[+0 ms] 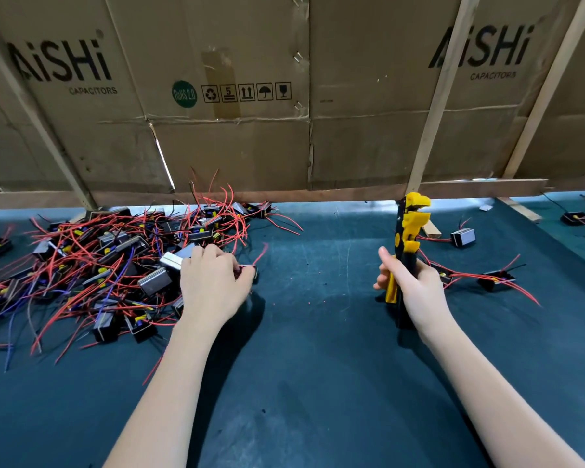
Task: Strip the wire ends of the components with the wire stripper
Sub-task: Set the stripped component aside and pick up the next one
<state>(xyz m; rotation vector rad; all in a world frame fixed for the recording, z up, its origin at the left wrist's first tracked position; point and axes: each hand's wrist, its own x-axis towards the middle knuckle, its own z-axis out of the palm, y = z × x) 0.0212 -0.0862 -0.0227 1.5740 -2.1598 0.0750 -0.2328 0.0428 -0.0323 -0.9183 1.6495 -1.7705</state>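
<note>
The left hand (pixel 213 282) was at the edge of a big pile of components (pixel 92 265) on the dark green desk (pixel 318 383). Its fingers were curled round one small component (pixel 250 270), which sat just off the right side of the pile. A thin red wire (pixel 262 253) stuck up from that piece.

The right hand (pixel 416 285) held the yellow and black wire stripper (pixel 407 238) by its handles. The tool stood up straight, its head pointing away from the person. Its jaws held no wire. The two hands were well apart.

A few more components (pixel 495 280) lay on the desk to the right of the tool, with red wires sticking out. Brown cardboard boxes (pixel 217 96) stood like a wall behind the desk.

I think the person was picking out the next piece to strip.

A few things could go wrong. The wires in the pile were all tangled, so lifting one piece might drag others along. The wire is thin and bendy, so it might slip out of the jaws or go in too far. Then too much or too little coating would come off. A hard squeeze might also cut the thin metal inside.
</note>
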